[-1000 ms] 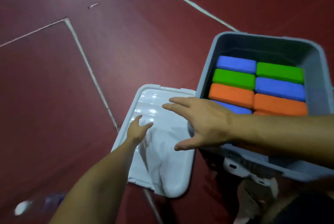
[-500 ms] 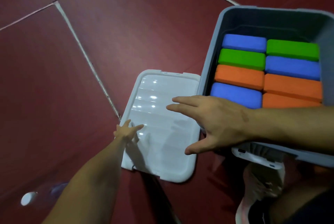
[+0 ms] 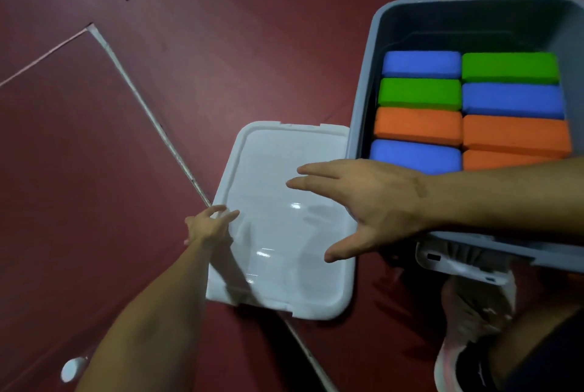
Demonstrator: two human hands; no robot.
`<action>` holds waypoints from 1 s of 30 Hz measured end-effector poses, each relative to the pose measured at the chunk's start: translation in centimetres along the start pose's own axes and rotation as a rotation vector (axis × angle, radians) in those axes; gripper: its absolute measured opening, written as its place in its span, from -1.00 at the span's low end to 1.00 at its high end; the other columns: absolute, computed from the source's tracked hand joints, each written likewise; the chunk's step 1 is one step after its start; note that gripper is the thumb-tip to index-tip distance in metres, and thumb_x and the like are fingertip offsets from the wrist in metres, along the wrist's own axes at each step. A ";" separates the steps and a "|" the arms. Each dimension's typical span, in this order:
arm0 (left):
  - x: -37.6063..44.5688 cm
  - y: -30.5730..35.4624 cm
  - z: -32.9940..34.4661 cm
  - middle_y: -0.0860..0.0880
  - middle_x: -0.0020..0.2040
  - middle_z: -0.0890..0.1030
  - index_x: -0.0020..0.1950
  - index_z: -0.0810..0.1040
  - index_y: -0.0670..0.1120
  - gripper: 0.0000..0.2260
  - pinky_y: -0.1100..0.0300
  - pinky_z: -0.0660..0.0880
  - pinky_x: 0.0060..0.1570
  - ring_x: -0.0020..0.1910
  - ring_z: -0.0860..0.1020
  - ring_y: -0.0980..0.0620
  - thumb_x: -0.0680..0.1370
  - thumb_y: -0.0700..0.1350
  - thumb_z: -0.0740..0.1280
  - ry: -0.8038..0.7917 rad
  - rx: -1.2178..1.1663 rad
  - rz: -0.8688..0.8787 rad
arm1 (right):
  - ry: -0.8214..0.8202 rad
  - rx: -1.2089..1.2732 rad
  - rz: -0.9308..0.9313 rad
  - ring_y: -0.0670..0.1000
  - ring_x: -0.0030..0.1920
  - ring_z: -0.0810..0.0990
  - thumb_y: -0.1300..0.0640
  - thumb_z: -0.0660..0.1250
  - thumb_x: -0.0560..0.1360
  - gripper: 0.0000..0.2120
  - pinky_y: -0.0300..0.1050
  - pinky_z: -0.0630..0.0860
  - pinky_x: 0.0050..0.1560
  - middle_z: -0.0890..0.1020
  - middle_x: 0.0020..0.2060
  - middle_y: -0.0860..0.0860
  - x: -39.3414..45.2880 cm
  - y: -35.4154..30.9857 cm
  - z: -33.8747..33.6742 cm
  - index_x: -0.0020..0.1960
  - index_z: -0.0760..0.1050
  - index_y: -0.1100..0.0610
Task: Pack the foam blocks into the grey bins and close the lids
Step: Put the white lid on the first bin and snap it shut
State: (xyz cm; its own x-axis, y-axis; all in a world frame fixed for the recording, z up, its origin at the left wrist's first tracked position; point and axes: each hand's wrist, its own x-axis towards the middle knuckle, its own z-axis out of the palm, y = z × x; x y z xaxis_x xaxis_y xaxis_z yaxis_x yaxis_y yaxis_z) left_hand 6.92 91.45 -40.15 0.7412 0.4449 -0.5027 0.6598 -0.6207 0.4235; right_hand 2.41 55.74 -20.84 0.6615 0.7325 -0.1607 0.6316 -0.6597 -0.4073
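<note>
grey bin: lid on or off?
Off. The pale plastic lid lies flat on the red floor beside the open grey plastic bin.

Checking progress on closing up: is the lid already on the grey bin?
No, the lid lies flat on the floor beside the open grey bin.

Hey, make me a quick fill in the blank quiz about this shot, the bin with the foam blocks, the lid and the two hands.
1. The lid lies flat on the ____, beside the grey bin.
2. The left hand touches the lid's ____ edge.
3. The right hand reaches over the lid with fingers ____.
4. The foam block in the bin's far left corner is ____.

Missing words: floor; left; spread; blue
</note>
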 end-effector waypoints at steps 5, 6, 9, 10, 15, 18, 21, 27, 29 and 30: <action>-0.5 7.4 -4.3 -0.05 0.25 0.56 0.23 0.56 0.32 -0.40 -0.11 0.49 0.24 0.14 0.59 -0.13 0.24 0.48 0.40 0.082 0.329 0.315 | 0.022 -0.008 0.022 -0.02 0.53 0.16 -0.50 0.25 0.29 0.01 -0.02 0.26 0.47 0.12 0.57 -0.03 0.3 0.5 -0.7 0.58 -0.04 -0.11; -1.2 9.6 -5.3 -0.05 0.22 0.56 0.28 0.54 0.30 -0.37 -0.08 0.53 0.19 0.10 0.59 -0.13 0.25 0.47 0.41 0.088 0.388 0.374 | 0.031 -0.003 0.035 -0.02 0.53 0.16 -0.50 0.25 0.29 0.02 -0.04 0.26 0.47 0.11 0.57 -0.04 0.2 0.5 -1.1 0.58 -0.05 -0.12; -3.9 16.9 -8.2 -0.01 0.07 0.39 0.34 0.46 0.34 -0.34 -0.02 0.56 0.07 -0.02 0.54 -0.12 0.26 0.45 0.42 0.197 0.569 0.535 | 0.084 0.017 0.071 -0.02 0.53 0.18 -0.51 0.25 0.28 0.03 -0.05 0.27 0.46 0.14 0.57 -0.03 -0.1 0.4 -2.3 0.59 -0.01 -0.09; -4.8 19.1 -8.9 -0.01 0.06 0.35 0.35 0.44 0.35 -0.33 -0.01 0.57 0.06 -0.03 0.53 -0.12 0.27 0.44 0.43 0.243 0.625 0.599 | 0.116 0.021 0.086 -0.02 0.52 0.20 -0.52 0.22 0.26 0.04 -0.05 0.28 0.46 0.16 0.56 -0.03 -0.3 0.3 -2.7 0.59 0.01 -0.07; -10.9 29.2 -11.3 -0.03 0.12 0.32 0.42 0.34 0.34 -0.27 0.07 0.50 -0.14 -0.09 0.52 -0.08 0.29 0.42 0.43 0.475 0.827 0.852 | 0.325 0.038 0.241 -0.01 0.52 0.22 -0.53 0.25 0.24 0.08 -0.07 0.27 0.46 0.14 0.57 -0.03 -1.5 0.9 -5.5 0.59 0.00 -0.06; -14.4 33.4 -13.1 -0.04 0.11 0.32 0.43 0.32 0.33 -0.29 0.09 0.43 -0.21 -0.11 0.50 -0.07 0.31 0.42 0.41 0.600 0.840 0.923 | 0.471 0.029 0.352 0.01 0.51 0.23 -0.56 0.22 0.20 0.11 -0.01 0.29 0.45 0.13 0.57 -0.03 -2.7 1.7 -7.3 0.59 0.01 -0.06; -18.0 36.8 -15.0 -0.06 0.12 0.32 0.43 0.32 0.32 -0.28 0.08 0.43 -0.21 -0.13 0.47 -0.08 0.31 0.40 0.43 0.731 0.759 0.987 | 0.641 0.000 0.437 0.06 0.49 0.29 -0.56 0.19 0.18 0.10 0.04 0.30 0.42 0.19 0.56 0.00 -4.3 2.6 -8.7 0.57 0.09 -0.03; -25.6 42.3 -15.9 -0.08 0.19 0.35 0.43 0.32 0.35 -0.23 -0.01 0.53 -0.01 -0.02 0.53 -0.12 0.25 0.40 0.46 0.814 0.443 1.063 | 0.927 -0.072 0.511 0.12 0.44 0.37 -0.49 0.29 0.20 0.03 0.21 0.34 0.38 0.33 0.50 0.06 -8.6 3.1 -10.0 0.52 0.26 0.05; -27.3 43.6 -15.2 -0.06 0.16 0.37 0.41 0.35 0.37 -0.23 0.00 0.53 0.06 0.00 0.54 -0.11 0.22 0.41 0.47 0.767 0.305 1.072 | 0.990 -0.089 0.501 0.12 0.43 0.39 -0.47 0.32 0.21 0.01 0.26 0.36 0.34 0.36 0.48 0.06 -10.2 3.4 -10.0 0.50 0.29 0.06; -27.7 44.1 -14.8 -0.05 0.14 0.38 0.40 0.37 0.36 -0.23 0.02 0.52 0.09 0.00 0.54 -0.10 0.21 0.41 0.48 0.732 0.239 1.073 | 1.012 -0.095 0.496 0.12 0.42 0.40 -0.46 0.32 0.21 -0.01 0.26 0.36 0.33 0.37 0.47 0.07 -10.9 3.7 -10.0 0.49 0.31 0.07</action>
State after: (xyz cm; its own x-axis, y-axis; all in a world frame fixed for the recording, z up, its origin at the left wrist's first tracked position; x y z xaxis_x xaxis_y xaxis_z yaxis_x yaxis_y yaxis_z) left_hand 17.29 61.31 3.55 0.8235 -0.1388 0.5500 -0.2750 -0.9457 0.1731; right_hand 1.57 43.63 -11.63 0.8437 -0.0580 0.5337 0.2076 -0.8816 -0.4240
